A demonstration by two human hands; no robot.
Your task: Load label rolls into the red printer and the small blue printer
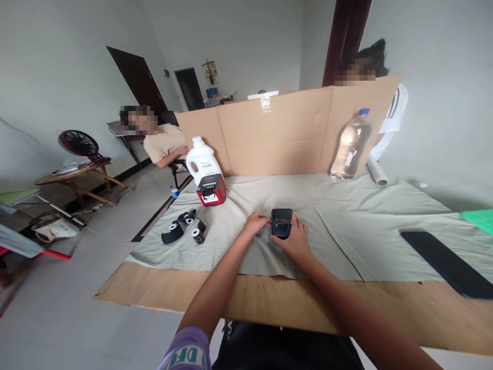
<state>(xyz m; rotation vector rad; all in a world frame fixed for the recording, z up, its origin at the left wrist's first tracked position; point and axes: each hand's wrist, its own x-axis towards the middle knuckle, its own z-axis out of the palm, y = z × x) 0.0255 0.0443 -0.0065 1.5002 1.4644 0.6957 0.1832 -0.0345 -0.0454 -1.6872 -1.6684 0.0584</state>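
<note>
A small black label printer (281, 222) sits on the pale green cloth (346, 216) at the table's middle. My right hand (296, 240) wraps its right side and grips it. My left hand (255, 224) touches its left edge with the fingertips. To the left lie several small paper rolls with a black strip (185, 227). A red and black printer (211, 190) stands further back left, in front of a white detergent jug (202, 160).
A cardboard screen (288, 131) stands along the table's far side, with a clear water bottle (351, 146) and a white tube (376, 171) at its right. A black flat object (449, 263) lies at the right. One person sits at the left, another stands behind the screen.
</note>
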